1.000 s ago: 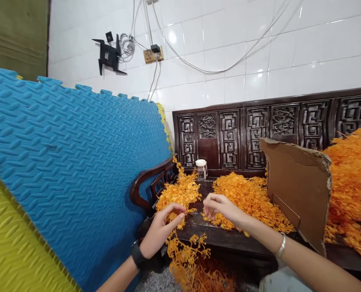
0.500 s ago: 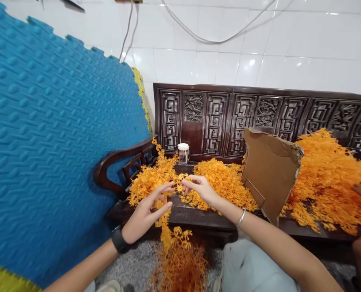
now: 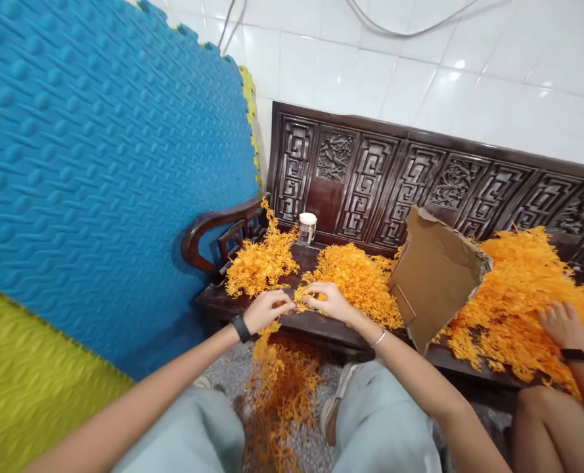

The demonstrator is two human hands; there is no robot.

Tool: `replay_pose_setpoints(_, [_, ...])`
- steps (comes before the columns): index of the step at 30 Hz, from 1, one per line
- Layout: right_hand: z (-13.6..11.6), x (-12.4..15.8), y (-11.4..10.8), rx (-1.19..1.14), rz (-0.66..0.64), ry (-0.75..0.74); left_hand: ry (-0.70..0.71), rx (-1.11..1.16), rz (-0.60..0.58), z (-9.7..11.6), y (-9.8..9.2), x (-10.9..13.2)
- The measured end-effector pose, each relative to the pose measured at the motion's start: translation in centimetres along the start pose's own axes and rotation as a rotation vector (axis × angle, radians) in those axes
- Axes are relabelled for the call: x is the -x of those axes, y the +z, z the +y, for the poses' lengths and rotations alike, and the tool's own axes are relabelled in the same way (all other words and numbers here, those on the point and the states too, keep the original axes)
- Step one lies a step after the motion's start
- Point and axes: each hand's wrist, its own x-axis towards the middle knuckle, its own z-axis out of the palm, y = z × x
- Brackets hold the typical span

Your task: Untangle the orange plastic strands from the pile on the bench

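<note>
The two hands meet over the front edge of the bench (image 3: pixel 370 190), just past the knees. The left hand (image 3: pixel 267 310) is curled narrow, with thumb and fingers pinched on one end of a small orange sprig (image 3: pixel 299 301). A black band (image 3: pixel 241 328) sits on its wrist. The right hand (image 3: pixel 328 302) comes in from 3 o'clock of the sprig, fingers drawn close, and pinches the other end. A thin bracelet (image 3: pixel 379 339) circles its wrist. The sprig lies between the two sets of fingertips, just above the dark seat and touching both hands. How much of it is hidden inside the fingers cannot be told.

Taking the sprig as centre:
- **11 o'clock:** the left pile (image 3: pixel 262 263) of orange pieces, its lower edge just beside the left hand.
- **1 o'clock:** the middle pile (image 3: pixel 355 279), right behind the right hand.
- **12 o'clock:** a jar (image 3: pixel 307 227) with a white lid, upright at the back of the seat between those two piles.
- **3 o'clock:** a torn card (image 3: pixel 434 276), standing tilted on the seat between the middle pile and the right pile (image 3: pixel 513 295).
- **On the right pile:** another person's hand (image 3: pixel 562 325) rests palm down, a dark watch on its wrist.
- **6 o'clock:** a floor heap (image 3: pixel 282 387) of the same orange stuff, running from the bench edge to the ground between the legs.
- **9 o'clock:** a blue mat (image 3: pixel 99 164) leans upright.
- **8 o'clock:** a yellow mat (image 3: pixel 25 374) lies below the blue one.
- **Behind the bench, at 12 o'clock:** a white tiled wall (image 3: pixel 420 72).
</note>
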Motion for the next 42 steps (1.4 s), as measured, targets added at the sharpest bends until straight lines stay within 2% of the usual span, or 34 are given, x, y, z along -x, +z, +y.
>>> replay_pose_setpoints(5, [-1.2,0.0,-0.6,-0.132,0.120,0.055,0.046,0.032,0.018,1.3,-1.1,-0.3])
replay_pose_setpoints(9, [-1.8,-0.4,-1.1,-0.186,0.143,0.055,-0.003,0.135,-0.020,1.5,-0.6,-0.5])
replay_pose_setpoints(12, [-1.3,-0.9,-1.4,-0.018,0.123,0.018,-0.098,0.227,-0.048,1.4,0.0,-0.6])
replay_pose_setpoints(15, [-0.5,-1.3,-0.9,0.186,0.150,0.047,-0.174,0.289,-0.038,1.3,0.5,-0.5])
replay_pose_setpoints(20, [0.3,-1.6,1.0,0.183,0.351,0.232,-0.211,0.369,0.020,1.4,1.9,-0.8])
replay_pose_setpoints(23, [0.5,-1.7,1.3,0.187,0.468,0.322,-0.221,0.426,0.057,1.4,3.0,-1.2])
replay_pose_setpoints(28, [0.5,-1.8,1.4,0.175,0.539,0.408,-0.239,0.487,0.106,1.9,3.9,-2.1])
replay_pose_setpoints(32, [0.7,-1.7,1.6,0.164,0.607,0.392,-0.249,0.482,0.112,2.4,4.3,-2.1])
replay_pose_setpoints(34, [1.3,-1.2,0.0,0.190,0.710,0.418,-0.253,0.457,0.103,2.5,4.3,-1.4])
replay_pose_setpoints(37, [2.8,0.7,-5.6,0.262,1.025,0.553,-0.265,0.393,0.058,2.2,3.9,0.3])
replay_pose_setpoints(39, [4.1,2.2,-10.2,0.305,1.157,0.464,-0.247,0.326,0.038,1.8,3.6,1.0])
replay_pose_setpoints(42, [6.2,3.3,-15.3,0.315,1.225,0.329,-0.164,0.098,-0.085,1.3,3.7,0.6])
